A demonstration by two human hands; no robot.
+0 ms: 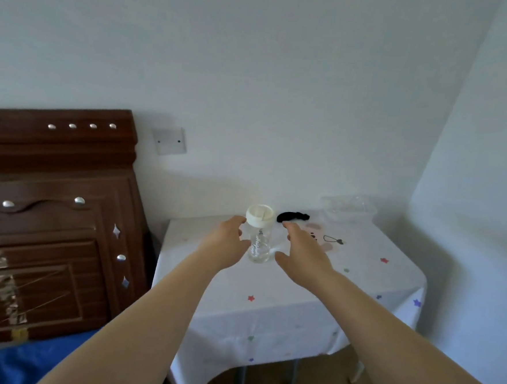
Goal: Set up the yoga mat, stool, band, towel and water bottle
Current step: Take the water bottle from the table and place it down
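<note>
Right now both hands reach forward over a small table, one on each side of the water bottle (259, 234). The left hand (227, 244) sits at the bottle's left side with its fingers loosely curved toward the clear wall; its fingertips come up near the white lid, and whether they actually touch the bottle cannot be told. The right hand (300, 252) is spread, fingers straight and thumb out, just beside the bottle's right side and not wrapped around it. The bottle stands upright between the two hands on the white tablecloth (283, 299), which is dotted with small coloured stars; it is clear with pale lettering, and any liquid inside cannot be made out.

Beyond the right hand's fingertips lies a black band (293, 217), bunched up on the cloth. Further beyond and to the right of that hand, near the wall corner, stands a clear plastic container (348, 209); its contents are too blurred to tell. To the left of the left hand stands a dark wooden headboard (52, 222) with silver studs, and a blue cover (9, 360) shows below it.
</note>
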